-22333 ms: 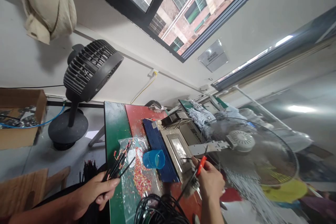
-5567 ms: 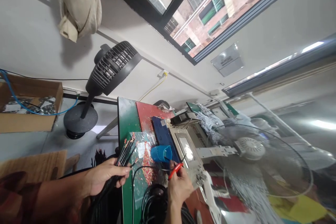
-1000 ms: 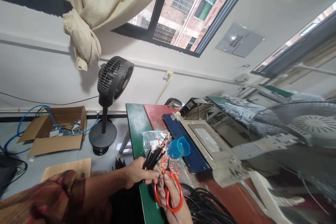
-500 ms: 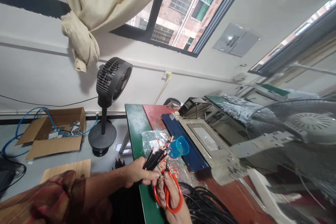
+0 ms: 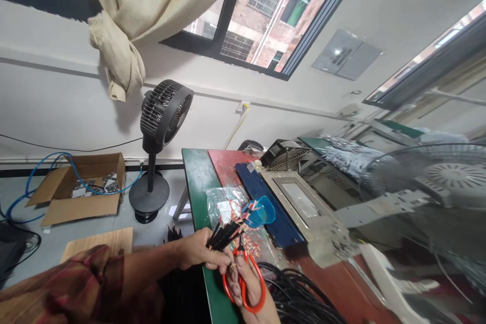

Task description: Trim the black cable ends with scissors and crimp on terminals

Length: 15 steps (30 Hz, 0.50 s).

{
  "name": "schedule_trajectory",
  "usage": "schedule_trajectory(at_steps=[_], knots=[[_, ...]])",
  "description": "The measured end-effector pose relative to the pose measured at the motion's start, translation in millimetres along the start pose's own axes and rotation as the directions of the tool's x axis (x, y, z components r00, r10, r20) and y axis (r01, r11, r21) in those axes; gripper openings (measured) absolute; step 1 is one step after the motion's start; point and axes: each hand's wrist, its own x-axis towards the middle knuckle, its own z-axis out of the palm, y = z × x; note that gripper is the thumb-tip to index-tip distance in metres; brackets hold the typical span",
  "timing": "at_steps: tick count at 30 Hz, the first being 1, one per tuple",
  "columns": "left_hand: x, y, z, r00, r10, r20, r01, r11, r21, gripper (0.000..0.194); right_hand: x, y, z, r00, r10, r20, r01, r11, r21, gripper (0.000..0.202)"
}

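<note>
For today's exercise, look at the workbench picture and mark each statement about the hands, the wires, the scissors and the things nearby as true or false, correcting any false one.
1. The left hand grips a bundle of black wires. True.
2. The right hand holds blue-handled pliers. False: its fingers are through the loops of orange-handled scissors.
3. A blue plastic cup lies tipped on the bench just beyond the wire ends. True.
4. The black floor fan stands on top of the green bench. False: it stands on the floor beside the bench.
5. A coil of black cable lies to the right of the scissors. True.
6. The cardboard box is shut. False: its flaps are open.
</note>
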Motion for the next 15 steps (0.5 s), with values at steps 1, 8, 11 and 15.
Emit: schedule_trajectory(at_steps=[1,8,11,15], knots=[[-0.2,-0.6,-0.3,1.000,0.000,0.001,0.000,1.000,0.005,0.037,-0.4,-0.3,0.5,1.000,0.002,0.003,-0.002,1.000,-0.013,0.042],[4.9,-3.2,0.8,0.986,0.040,-0.160,-0.028,0.996,0.080,0.043,8.3,-2.1,8.8,0.981,-0.111,-0.157,0.115,0.993,0.021,0.043],[7.1,-5.3,1.4,0.956,0.048,-0.288,-0.021,0.995,0.096,0.045,13.2,-0.6,7.4,0.946,-0.261,-0.192,0.250,0.965,-0.080,0.044],[6.1,-7.4,1.5,0.942,0.050,-0.333,-0.004,0.991,0.137,0.045,14.4,1.4,2.3,0.927,-0.349,-0.137,0.291,0.901,-0.323,0.042]])
